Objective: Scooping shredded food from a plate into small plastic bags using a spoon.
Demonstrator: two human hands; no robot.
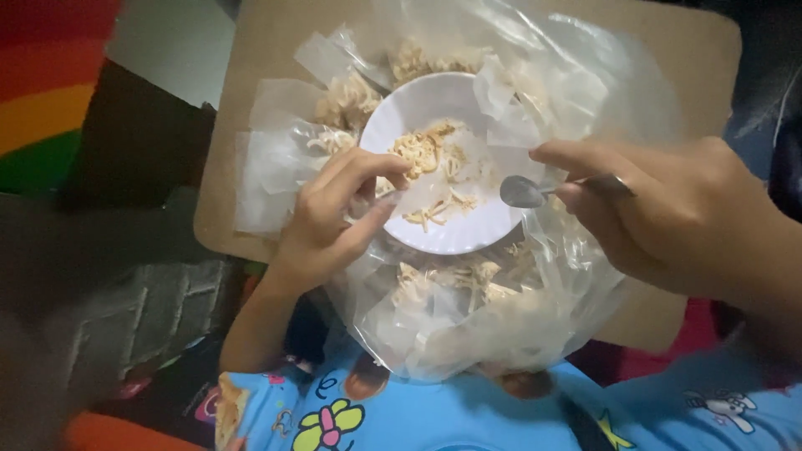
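A small white bowl [418, 104] holding pale shredded food [428, 154] sits on top of a clear plastic bag [468, 317] packed with more of the same shreds in small wraps. My left hand [330, 217] grips the bowl's near left rim, fingers curled over the edge. My right hand [660, 209] holds a metal spoon [525, 191] by its handle, with the spoon's head over the bowl's right edge.
Bag and bowl rest on a tan board [267, 50] across my lap. Blue patterned clothing [401, 413] fills the bottom. A dark bag or cushion [125, 276] lies at left, with a rainbow-striped surface [42, 92] beyond.
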